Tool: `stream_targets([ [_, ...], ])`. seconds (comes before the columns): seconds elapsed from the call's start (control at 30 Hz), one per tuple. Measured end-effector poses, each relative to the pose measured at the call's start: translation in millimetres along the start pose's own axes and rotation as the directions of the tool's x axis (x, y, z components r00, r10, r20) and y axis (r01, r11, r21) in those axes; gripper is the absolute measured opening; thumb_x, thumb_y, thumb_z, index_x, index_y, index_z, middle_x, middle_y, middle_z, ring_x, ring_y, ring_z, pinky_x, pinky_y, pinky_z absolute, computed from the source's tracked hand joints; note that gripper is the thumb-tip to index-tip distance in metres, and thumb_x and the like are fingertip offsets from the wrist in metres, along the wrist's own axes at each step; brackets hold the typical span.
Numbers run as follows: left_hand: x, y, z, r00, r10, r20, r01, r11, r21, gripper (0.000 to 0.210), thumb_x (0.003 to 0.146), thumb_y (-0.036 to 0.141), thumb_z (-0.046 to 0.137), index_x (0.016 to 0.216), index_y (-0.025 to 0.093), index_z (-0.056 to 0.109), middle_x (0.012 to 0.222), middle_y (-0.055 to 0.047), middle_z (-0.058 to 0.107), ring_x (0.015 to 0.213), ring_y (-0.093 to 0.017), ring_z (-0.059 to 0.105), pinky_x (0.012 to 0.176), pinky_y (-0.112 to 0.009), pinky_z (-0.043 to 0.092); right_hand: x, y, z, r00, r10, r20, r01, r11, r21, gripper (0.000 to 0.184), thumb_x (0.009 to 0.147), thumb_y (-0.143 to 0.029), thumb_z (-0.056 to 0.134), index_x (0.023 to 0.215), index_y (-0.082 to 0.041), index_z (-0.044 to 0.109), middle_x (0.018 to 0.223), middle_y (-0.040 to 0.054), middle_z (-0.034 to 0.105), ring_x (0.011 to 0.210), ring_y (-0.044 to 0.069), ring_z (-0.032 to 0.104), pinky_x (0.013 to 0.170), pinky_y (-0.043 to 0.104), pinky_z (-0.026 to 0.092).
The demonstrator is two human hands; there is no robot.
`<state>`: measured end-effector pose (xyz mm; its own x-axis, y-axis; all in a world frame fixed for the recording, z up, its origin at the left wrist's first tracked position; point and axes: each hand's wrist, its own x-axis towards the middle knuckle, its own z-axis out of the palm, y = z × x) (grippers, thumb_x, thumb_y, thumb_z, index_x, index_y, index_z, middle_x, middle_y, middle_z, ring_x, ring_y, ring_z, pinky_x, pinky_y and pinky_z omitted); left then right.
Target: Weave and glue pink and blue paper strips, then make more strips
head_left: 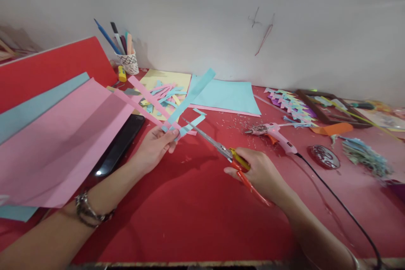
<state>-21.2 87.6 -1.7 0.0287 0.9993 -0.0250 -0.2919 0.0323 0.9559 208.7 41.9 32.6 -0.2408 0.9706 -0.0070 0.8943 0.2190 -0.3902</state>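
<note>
My left hand (158,147) pinches several pink and blue paper strips (192,98) that cross over one another, fanned out above the red table (186,215). In my right hand (261,173) is a pair of scissors (223,149) with one yellow and one red handle. The long blades look nearly closed and point at the strips, their tips close to a bent blue strip by my left fingers. Whether the blades touch the paper I cannot tell. Behind my left hand, short cut paper strips (166,93) lie in a heap on a yellow sheet (183,76).
Pink sheets (63,143) and a black phone (122,145) lie at the left. A pen cup (129,63) stands by the wall. To the right are a pink glue gun (278,135) with its cord, a round tin-like object (324,157) and a wooden tray (335,121).
</note>
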Motion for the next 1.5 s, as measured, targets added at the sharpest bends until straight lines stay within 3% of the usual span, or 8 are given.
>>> stream_targets([
  [0.13,1,1,0.7,0.999,0.012,-0.051,-0.01,0.999,0.031,0.025,0.051,0.032,0.07,0.051,0.018,0.049,0.045,0.008,0.042,0.04,-0.003,0.032,0.038,-0.017,0.026,3,7,1,0.991,0.026,-0.131,-0.019,0.998,0.06,0.045,0.07,-0.056,0.048,0.055,-0.021,0.024,0.049,-0.0067,0.028,0.046,0.007,0.021,0.044,0.02,0.017],
  [0.4,6,1,-8.6,0.986,0.036,-0.164,-0.003,0.98,0.198,0.018,0.057,0.03,0.063,0.056,0.019,0.049,0.05,0.007,0.041,0.049,-0.007,0.037,0.052,-0.022,0.035,4,11,0,0.948,0.044,-0.314,0.008,0.987,0.163,0.044,0.071,-0.054,0.048,0.055,-0.021,0.024,0.05,-0.0069,0.024,0.049,0.007,0.02,0.045,0.021,0.018],
  [0.5,7,3,-12.4,0.976,0.083,-0.199,-0.019,0.952,0.306,0.014,0.058,0.031,0.062,0.06,0.019,0.054,0.053,0.006,0.046,0.054,-0.009,0.041,0.055,-0.022,0.036,3,10,0,0.943,0.059,-0.328,0.001,0.984,0.179,0.044,0.07,-0.054,0.049,0.055,-0.021,0.024,0.05,-0.0069,0.024,0.049,0.007,0.02,0.045,0.021,0.018],
  [0.7,3,14,-10.2,0.962,0.235,-0.139,-0.125,0.832,0.541,0.019,0.066,0.038,0.058,0.072,0.02,0.059,0.064,0.002,0.057,0.064,-0.015,0.051,0.06,-0.024,0.041,5,10,0,0.943,0.08,-0.322,-0.025,0.985,0.173,0.045,0.069,-0.056,0.049,0.055,-0.022,0.023,0.05,-0.0071,0.023,0.048,0.007,0.021,0.044,0.021,0.016],
  [0.93,3,29,-11.4,0.888,0.436,-0.146,-0.306,0.798,0.52,0.022,0.068,0.042,0.059,0.077,0.022,0.054,0.064,0.002,0.058,0.064,-0.016,0.055,0.068,-0.025,0.045,6,11,3,0.932,0.085,-0.352,-0.015,0.98,0.196,0.048,0.071,-0.06,0.046,0.055,-0.022,0.023,0.049,-0.0073,0.024,0.047,0.007,0.02,0.044,0.021,0.017],
  [1.17,0,38,-10.7,0.882,0.453,-0.13,-0.324,0.783,0.53,0.026,0.066,0.046,0.06,0.064,0.022,0.051,0.059,0.003,0.057,0.058,-0.014,0.054,0.055,-0.022,0.042,7,11,3,0.928,0.088,-0.363,-0.003,0.974,0.227,0.048,0.071,-0.06,0.045,0.054,-0.022,0.021,0.048,-0.0076,0.023,0.046,0.007,0.019,0.044,0.021,0.016],
  [1.33,-5,52,-11.2,0.914,0.401,-0.065,-0.295,0.765,0.573,0.025,0.065,0.045,0.061,0.062,0.022,0.053,0.047,0.005,0.05,0.044,-0.011,0.045,0.045,-0.022,0.036,5,10,5,0.921,0.15,-0.359,-0.002,0.924,0.381,0.045,0.069,-0.057,0.049,0.056,-0.022,0.023,0.05,-0.0073,0.023,0.048,0.007,0.021,0.044,0.02,0.019],
  [1.5,-7,58,-6.7,0.947,0.24,0.213,-0.321,0.716,0.62,0.029,0.064,0.044,0.06,0.052,0.02,0.052,0.047,0.004,0.046,0.046,-0.01,0.04,0.046,-0.021,0.033,6,9,4,0.932,0.242,-0.27,-0.04,0.808,0.588,0.038,0.068,-0.052,0.053,0.06,-0.021,0.032,0.053,-0.007,0.028,0.049,0.007,0.028,0.044,0.02,0.025],
])
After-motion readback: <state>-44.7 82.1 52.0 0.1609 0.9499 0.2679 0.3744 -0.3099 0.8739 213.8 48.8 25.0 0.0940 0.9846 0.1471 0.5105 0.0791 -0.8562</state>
